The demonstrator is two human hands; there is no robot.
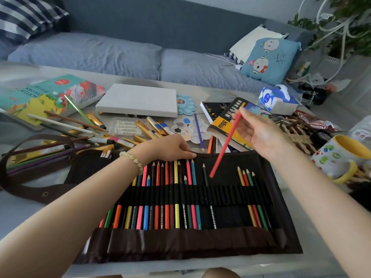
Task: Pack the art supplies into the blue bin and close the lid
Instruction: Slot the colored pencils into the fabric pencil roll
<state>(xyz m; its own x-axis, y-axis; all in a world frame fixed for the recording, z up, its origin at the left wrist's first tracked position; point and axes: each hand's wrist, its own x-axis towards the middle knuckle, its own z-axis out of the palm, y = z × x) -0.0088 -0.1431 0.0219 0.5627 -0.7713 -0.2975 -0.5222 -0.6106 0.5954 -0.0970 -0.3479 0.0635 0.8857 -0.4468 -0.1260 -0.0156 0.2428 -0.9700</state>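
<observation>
A brown roll-up pencil case [230, 213] lies open on the table in front of me, with several coloured pencils [170, 197] tucked in its black loops. My right hand [259, 131] pinches a red pencil [224, 147] that slants down over the case, its lower end above empty loops. My left hand [170, 147] rests at the case's top edge, fingertips curled on the fabric. Loose pencils [66, 125], gold paint tubes [148, 127], oil pastels [126, 127], a white canvas [138, 100] and palettes [188, 127] lie beyond. No blue bin is in view.
An acrylic colours box [46, 97] sits at far left, a yellow-black pastel box [226, 125] under my right hand. A tissue pack [279, 99] and a yellow-rimmed mug [341, 155] stand to the right. A blue sofa [120, 55] with cushions runs behind the table.
</observation>
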